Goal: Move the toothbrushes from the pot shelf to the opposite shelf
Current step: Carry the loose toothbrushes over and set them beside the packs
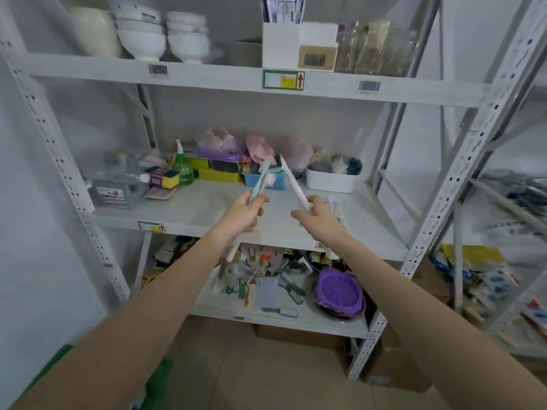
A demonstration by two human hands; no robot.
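Observation:
My left hand (pixel 241 216) is shut on two toothbrushes (pixel 260 180), one light blue and one pink, heads up, handles poking out below the fist. My right hand (pixel 318 216) grips a white packaged toothbrush (pixel 293 182) that slants up and to the left. Both hands hover over the front of the middle shelf (pixel 201 208) of a white metal rack. Another clear-packed toothbrush (pixel 336 207) lies on that shelf just right of my right hand.
At the back of the middle shelf stand a blue basket (pixel 276 180), a white tub (pixel 330 180), a green spray bottle (pixel 183 168), sponges and bags. Bowls (pixel 142 34) and jars fill the top shelf. The lower shelf holds a purple lid (pixel 339 291) and clutter. A second rack (pixel 488 137) stands right.

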